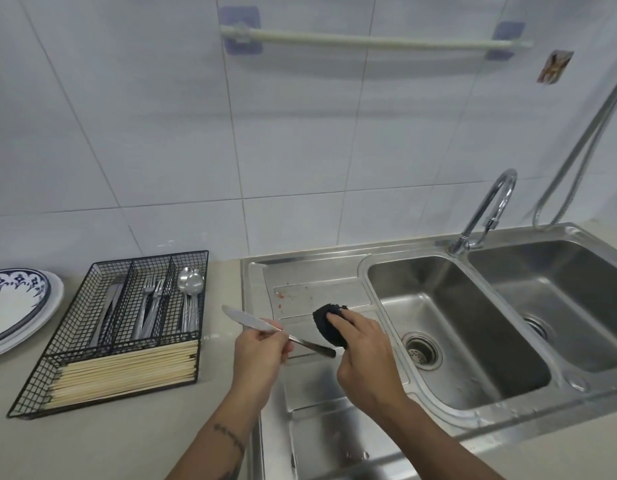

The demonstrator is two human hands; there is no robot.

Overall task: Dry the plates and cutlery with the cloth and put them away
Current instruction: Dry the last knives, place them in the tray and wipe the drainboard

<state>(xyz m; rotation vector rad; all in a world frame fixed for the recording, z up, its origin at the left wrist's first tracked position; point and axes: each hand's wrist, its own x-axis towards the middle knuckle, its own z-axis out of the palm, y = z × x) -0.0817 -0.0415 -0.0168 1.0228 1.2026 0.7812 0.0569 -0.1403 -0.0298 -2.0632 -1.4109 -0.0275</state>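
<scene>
Far left, glossy stacked plates (12, 306) rest on the counter beside a black wire-mesh caddy (102, 341) holding cutlery and pale chopsticks (127, 370). Over the steel drainboard (300, 292), the left hand (260, 355) pinches a smooth metal knife (255, 323); the right hand (364, 358) grips a dark bunched cloth (329, 323) touching the handle. Right lies the double sink (473, 327).

Wall (144, 133): large pale glossy tiles, thin grout lines. White towel rail (369, 40) on two bluish adhesive mounts; small picture sticker (555, 66) to its right. Beige countertop (127, 441). Stainless double-basin sink (452, 261) with drainboard; chrome gooseneck tap (487, 209); metal hose (584, 147) along right edge. Light soft, even.
</scene>
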